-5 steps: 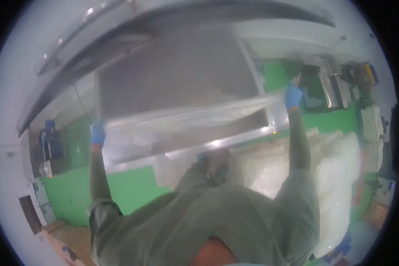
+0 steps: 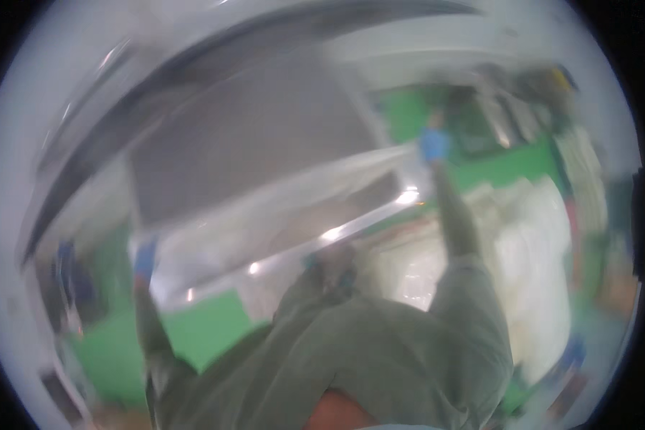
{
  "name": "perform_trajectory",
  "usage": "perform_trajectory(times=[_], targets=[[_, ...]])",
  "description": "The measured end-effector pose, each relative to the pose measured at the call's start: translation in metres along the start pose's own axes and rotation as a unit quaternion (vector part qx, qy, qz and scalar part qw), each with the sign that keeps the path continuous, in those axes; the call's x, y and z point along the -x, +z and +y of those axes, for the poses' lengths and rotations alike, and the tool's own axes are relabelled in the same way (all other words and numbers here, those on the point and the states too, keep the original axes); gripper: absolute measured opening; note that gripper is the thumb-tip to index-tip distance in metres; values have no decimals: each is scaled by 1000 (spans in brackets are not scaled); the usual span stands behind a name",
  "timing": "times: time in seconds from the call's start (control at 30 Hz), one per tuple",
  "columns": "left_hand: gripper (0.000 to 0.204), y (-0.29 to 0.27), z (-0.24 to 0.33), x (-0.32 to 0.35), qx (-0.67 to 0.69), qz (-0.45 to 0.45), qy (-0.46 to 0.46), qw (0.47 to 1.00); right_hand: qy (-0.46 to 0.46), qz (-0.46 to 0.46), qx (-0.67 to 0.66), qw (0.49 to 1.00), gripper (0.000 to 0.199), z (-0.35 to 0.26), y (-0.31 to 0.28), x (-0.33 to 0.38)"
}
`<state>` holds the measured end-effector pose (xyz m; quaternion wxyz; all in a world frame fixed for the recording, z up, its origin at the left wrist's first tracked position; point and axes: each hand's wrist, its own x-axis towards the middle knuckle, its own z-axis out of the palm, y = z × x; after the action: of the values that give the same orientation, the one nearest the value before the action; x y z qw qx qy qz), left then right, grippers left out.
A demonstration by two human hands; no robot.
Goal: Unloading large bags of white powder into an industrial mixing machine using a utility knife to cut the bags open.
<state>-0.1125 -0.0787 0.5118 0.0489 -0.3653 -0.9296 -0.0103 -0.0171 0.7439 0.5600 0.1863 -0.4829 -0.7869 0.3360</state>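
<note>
My left hand (image 2: 145,259), in a blue glove, is closed at the left end of a clear, shiny plastic sheet (image 2: 208,240). On the other side my right hand (image 2: 434,144), also gloved in blue, grips the sheet's right end. Between the two hands the film stretches wide along the near side of a large flat grey panel (image 2: 251,129). A bright metallic-looking strip (image 2: 330,233) runs below the film, close to my body. Motion blur smears the fingers, so their exact hold is hard to make out.
White plastic-wrapped bundles (image 2: 534,251) lie at my right on the green floor (image 2: 201,322). A dark curved beam (image 2: 107,136) spans the far side beyond the panel. Blurred dark and metal objects (image 2: 505,115) stand at the far right, and a blue item (image 2: 66,254) at the left.
The view has tilted and blurred. In the picture both hands and the sheet sit further left, with the left hand lower, and the sheet slants more. Both hands still hold it.
</note>
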Motion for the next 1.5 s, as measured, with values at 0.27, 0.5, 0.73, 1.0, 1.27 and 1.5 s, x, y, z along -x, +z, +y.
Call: perform_trajectory(times=[0.27, 0.5, 0.73, 1.0, 1.27, 1.5], targets=[[38, 77, 373, -539, 322, 129, 346, 872, 10, 75, -84, 994, 34, 35, 59, 10], [37, 116, 388, -520, 447, 56, 267, 852, 56, 96, -145, 983, 49, 48, 13, 19], [38, 102, 167, -303, 463, -12, -31, 886, 67, 293, 197, 933, 37, 181, 3, -152], [25, 3, 7, 30, 451, 7, -511, 732, -26, 94, -79, 992, 31, 37, 43, -8], [19, 14, 15, 30, 419, 257, -551, 675, -76, 161, -182, 967, 27, 40, 23, -41], [27, 2, -4, 67, 234, 83, -491, 835, -47, -6, -198, 979, 24, 46, 7, -10]])
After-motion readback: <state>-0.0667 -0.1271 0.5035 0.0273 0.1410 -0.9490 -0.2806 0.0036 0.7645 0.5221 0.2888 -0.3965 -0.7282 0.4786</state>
